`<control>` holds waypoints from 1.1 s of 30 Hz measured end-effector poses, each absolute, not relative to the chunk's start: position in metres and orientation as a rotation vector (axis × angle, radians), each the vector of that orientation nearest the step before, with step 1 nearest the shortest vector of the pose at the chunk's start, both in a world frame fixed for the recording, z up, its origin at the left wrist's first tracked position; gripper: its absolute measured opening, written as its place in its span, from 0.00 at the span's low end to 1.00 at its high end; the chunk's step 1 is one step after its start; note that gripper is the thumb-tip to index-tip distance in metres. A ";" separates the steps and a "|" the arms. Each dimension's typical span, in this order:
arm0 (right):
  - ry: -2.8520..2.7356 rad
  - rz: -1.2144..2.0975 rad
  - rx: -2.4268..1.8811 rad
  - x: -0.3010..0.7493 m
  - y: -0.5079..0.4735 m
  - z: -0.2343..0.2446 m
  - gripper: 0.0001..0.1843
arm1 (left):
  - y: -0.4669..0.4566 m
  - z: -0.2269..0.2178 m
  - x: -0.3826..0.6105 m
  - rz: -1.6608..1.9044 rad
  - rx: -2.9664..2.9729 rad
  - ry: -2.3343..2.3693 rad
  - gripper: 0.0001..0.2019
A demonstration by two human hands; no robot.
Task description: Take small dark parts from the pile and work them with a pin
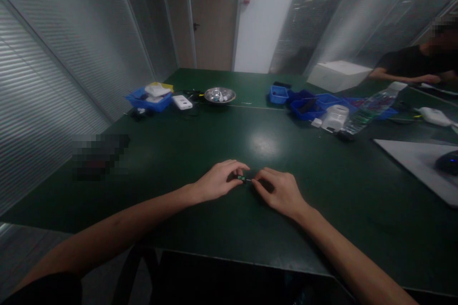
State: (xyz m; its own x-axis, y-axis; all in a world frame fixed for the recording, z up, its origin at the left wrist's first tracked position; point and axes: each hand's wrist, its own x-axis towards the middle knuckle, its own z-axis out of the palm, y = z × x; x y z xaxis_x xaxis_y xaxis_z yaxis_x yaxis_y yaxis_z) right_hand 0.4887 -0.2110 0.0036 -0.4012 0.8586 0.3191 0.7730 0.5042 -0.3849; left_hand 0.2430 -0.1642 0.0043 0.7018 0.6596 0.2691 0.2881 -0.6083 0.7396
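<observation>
Both my hands meet over the middle of a dark green table [200,152]. My left hand [218,181] pinches a tiny dark part with a green spot [240,178] between thumb and fingertips. From the right, my right hand [279,190] comes in with its fingers closed in a pinch, its fingertips touching the same small part or a thin piece at its end. What exactly the right hand grips is too small to make out.
Far left stand a blue tray [148,100] with white items, a white device [182,102] and a metal bowl [219,95]. Blue bins [307,105], a white box [338,75] and a plastic bottle [372,107] sit far right. Another person [415,64] sits at the right. A computer mouse [447,162] lies on a white mat.
</observation>
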 end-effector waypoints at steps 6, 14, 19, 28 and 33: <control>-2.231 0.293 -1.214 0.476 -0.208 0.008 0.12 | -0.163 0.006 0.245 0.696 2.210 0.718 0.17; -2.178 0.252 -1.294 0.489 -0.209 0.004 0.13 | -0.166 0.009 0.241 0.663 2.257 0.718 0.19; -2.161 0.276 -1.295 0.496 -0.210 0.005 0.13 | -0.162 0.012 0.212 0.550 2.242 0.674 0.23; -2.188 0.316 -1.289 0.496 -0.210 0.010 0.16 | -0.053 -0.003 0.095 0.743 2.126 1.339 0.22; -2.199 0.331 -1.285 0.496 -0.209 0.010 0.16 | -0.004 -0.014 0.034 0.977 1.906 1.738 0.21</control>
State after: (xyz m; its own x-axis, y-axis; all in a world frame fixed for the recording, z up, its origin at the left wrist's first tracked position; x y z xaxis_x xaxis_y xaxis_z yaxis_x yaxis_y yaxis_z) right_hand 0.4960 -0.2092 0.0097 -0.3793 0.8584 0.3454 0.7186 0.5085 -0.4745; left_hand 0.0337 -0.0041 -0.0143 -0.0068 0.9717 0.2359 0.7068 -0.1622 0.6886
